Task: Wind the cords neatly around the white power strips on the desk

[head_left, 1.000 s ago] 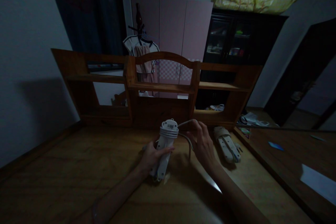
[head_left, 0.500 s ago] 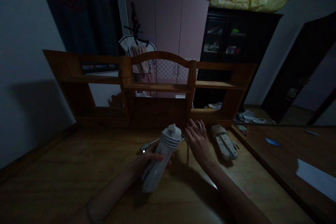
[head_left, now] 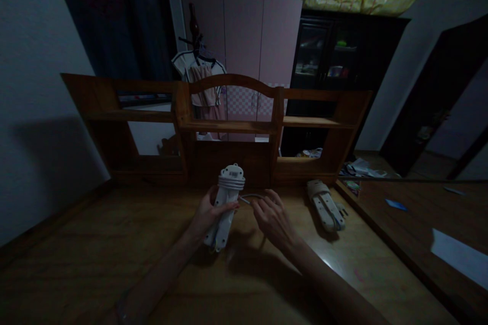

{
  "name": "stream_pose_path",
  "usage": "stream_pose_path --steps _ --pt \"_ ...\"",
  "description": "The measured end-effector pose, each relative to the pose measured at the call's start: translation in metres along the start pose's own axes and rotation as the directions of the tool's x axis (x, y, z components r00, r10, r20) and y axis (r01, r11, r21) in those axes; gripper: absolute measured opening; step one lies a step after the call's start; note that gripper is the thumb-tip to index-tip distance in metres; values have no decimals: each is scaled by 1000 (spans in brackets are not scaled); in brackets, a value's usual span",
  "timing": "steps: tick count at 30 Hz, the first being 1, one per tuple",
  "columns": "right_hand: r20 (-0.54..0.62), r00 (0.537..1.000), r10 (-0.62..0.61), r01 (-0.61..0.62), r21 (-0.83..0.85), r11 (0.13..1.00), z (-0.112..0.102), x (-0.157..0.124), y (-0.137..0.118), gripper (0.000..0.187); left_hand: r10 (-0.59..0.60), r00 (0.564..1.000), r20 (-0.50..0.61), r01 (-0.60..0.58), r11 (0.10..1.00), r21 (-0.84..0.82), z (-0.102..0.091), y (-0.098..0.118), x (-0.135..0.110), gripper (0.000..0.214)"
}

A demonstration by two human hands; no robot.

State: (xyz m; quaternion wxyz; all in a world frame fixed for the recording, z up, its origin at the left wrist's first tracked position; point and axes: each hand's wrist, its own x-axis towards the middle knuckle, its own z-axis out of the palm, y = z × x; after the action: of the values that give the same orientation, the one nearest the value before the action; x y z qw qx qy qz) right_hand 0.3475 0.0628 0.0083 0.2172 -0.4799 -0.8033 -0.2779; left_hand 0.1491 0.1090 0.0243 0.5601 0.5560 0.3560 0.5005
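Observation:
A white power strip (head_left: 224,213) is held tilted above the wooden desk, its back with a small label turned up. My left hand (head_left: 209,212) is closed around its middle, thumb across the face. Several turns of white cord (head_left: 231,183) wrap the strip near its far end. From there a loose length of cord (head_left: 251,196) runs right to my right hand (head_left: 272,216), whose fingers are pinched on it. The cord's plug end is not visible. A second power strip (head_left: 326,208), with its own cord wound round it, lies on the desk right of my right hand.
A wooden shelf unit (head_left: 229,126) stands along the desk's far edge. To the right, a lower brown surface (head_left: 415,233) carries a white sheet of paper (head_left: 459,259) and a blue card (head_left: 395,205). A wall borders the left side.
The power strip has rolled to show its labelled back and moved slightly left. My right hand has come left and lower, and its fingers have closed on the cord.

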Motion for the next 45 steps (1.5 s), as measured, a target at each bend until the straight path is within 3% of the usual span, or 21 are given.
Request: stream_pose_path --steps 6,13,15,20,23,32,40,45 --pt "9 994 110 -110 -33 993 -3 -1 13 12 223 974 -32 -197 913 356 0 -9 1 60" --pt "-42 998 -41 41 9 999 3 -3 11 18 289 953 -86 -168 746 645 0 -30 1 66" --pt "-41 994 -99 100 24 995 4 -3 8 18 285 954 -94 -113 630 768 4 -31 -4 69" --pt "-69 985 -158 164 86 983 5 -5 2 18 315 948 43 -105 182 978 15 -33 -20 67" --pt "-92 984 -155 166 132 977 6 -6 -2 19 317 942 108 -132 57 990 17 -35 -24 67" --pt "-109 987 -121 144 241 960 13 -4 -16 16 334 924 189 -167 -93 982 12 -37 -23 70" --pt "-129 986 -104 136 267 954 11 -3 -12 16 364 911 196 -166 -112 980 9 -30 -23 70" --pt "-117 989 -90 121 294 948 14 -4 -16 14 372 899 231 -190 -144 971 8 -27 -25 58"
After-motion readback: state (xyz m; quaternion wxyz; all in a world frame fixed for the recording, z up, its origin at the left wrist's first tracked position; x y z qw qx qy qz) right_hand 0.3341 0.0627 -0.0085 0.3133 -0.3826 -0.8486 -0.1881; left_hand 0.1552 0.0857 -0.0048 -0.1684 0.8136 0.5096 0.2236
